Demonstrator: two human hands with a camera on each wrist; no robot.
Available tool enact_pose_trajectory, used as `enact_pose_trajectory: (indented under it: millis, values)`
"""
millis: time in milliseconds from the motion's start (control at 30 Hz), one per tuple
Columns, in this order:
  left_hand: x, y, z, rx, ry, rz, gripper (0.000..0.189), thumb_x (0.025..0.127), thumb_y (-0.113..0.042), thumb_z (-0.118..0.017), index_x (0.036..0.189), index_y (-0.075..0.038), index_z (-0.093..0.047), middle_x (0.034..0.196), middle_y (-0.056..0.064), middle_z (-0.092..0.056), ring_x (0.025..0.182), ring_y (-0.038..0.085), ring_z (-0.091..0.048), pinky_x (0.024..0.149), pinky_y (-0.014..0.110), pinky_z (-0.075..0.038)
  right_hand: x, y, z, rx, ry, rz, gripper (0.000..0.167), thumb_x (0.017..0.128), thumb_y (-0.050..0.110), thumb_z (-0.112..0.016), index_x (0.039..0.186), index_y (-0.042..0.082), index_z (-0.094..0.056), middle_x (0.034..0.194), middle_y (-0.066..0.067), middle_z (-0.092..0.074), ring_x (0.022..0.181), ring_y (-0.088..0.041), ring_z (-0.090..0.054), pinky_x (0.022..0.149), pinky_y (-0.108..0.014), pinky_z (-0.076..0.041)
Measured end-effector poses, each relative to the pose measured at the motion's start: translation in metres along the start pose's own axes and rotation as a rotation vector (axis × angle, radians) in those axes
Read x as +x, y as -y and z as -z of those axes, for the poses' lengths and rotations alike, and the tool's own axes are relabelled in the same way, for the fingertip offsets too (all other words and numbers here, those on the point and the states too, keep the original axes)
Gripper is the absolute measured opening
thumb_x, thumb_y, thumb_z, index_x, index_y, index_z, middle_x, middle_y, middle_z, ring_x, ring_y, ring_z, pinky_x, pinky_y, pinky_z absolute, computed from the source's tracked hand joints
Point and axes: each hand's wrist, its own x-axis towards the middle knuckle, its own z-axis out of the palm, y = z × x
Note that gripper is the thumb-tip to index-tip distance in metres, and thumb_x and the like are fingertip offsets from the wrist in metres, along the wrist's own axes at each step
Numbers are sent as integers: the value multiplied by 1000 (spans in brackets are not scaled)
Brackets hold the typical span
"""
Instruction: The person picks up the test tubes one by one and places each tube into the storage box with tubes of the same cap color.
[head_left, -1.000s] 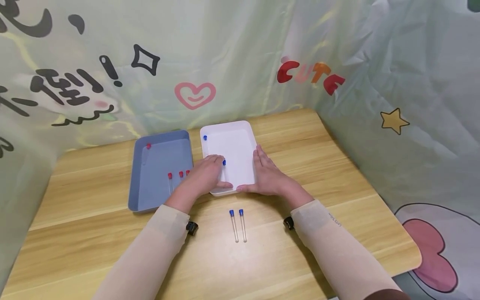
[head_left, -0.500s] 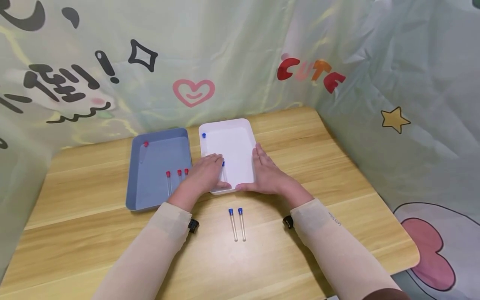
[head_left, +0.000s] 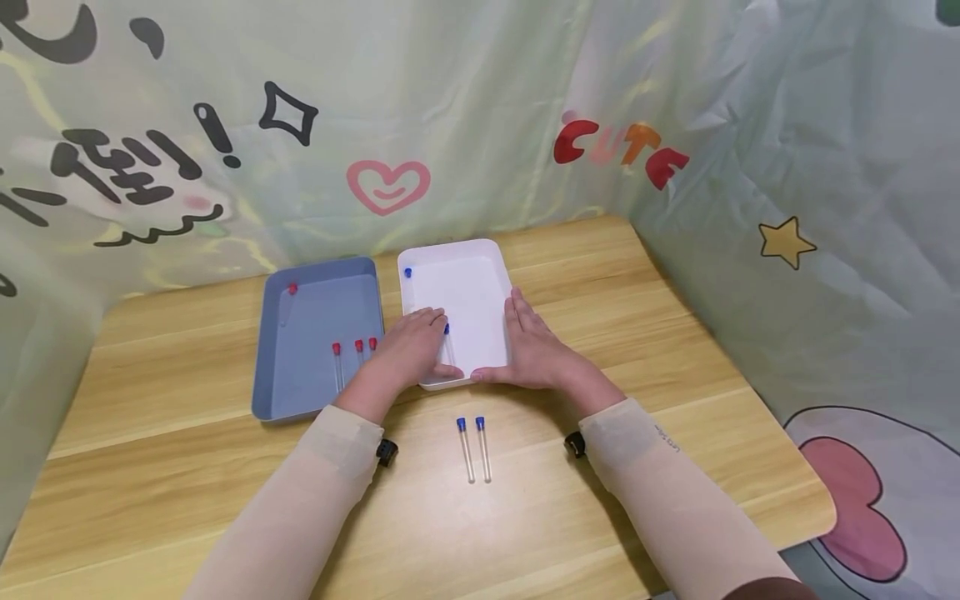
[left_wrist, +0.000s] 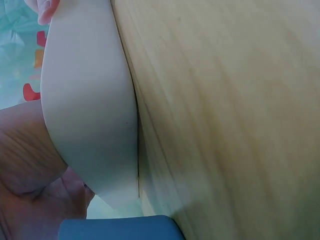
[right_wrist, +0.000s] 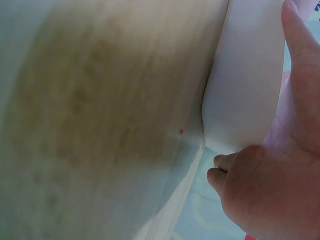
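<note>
A shallow white tray [head_left: 476, 287] lies on the table between my hands. My left hand [head_left: 408, 346] grips its near left corner, thumb [head_left: 450, 370] at the front rim and fingers over the left side. My right hand [head_left: 536, 350] holds the near right corner, thumb along the front rim and fingers along the outer right wall. A blue-capped test tube [head_left: 448, 342] lies inside, partly behind my left hand, and another blue cap [head_left: 408, 272] shows in the far left corner. The tray's outer wall fills part of the left wrist view [left_wrist: 92, 95].
Left of the white tray stands a blue-grey tray [head_left: 300, 367] with several red-capped test tubes [head_left: 338, 362], some partly hidden by my left hand and wrist. Two blue-capped tubes [head_left: 467, 450] lie side by side on the wooden table [head_left: 637, 333] in front. Printed curtains [head_left: 465, 100] close off the back and sides.
The head view has shifted slightly. Both hands stay on the white tray, and the trays and tubes keep their places.
</note>
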Motion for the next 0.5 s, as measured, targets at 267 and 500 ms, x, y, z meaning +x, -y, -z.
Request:
enact_pose_trajectory:
  millis: [267, 500]
  values:
    - [-4, 0, 2, -23, -34, -22, 109, 90, -63, -82, 166, 3, -38, 177, 19, -36, 166, 38, -32, 139, 52, -25, 0, 1, -1, 0, 8, -9, 144, 88, 80, -71, 169, -6, 11, 180, -21, 25, 172, -32, 14, 141, -52, -12]
    - [-7, -2, 3, -26, -71, -45, 101, 99, -68, -67, 166, 2, -39, 177, 18, -35, 165, 37, -34, 138, 55, -27, 0, 1, 0, -9, 11, -13, 144, 88, 82, -70, 169, -6, 11, 180, -20, 25, 172, -32, 14, 141, -52, -12]
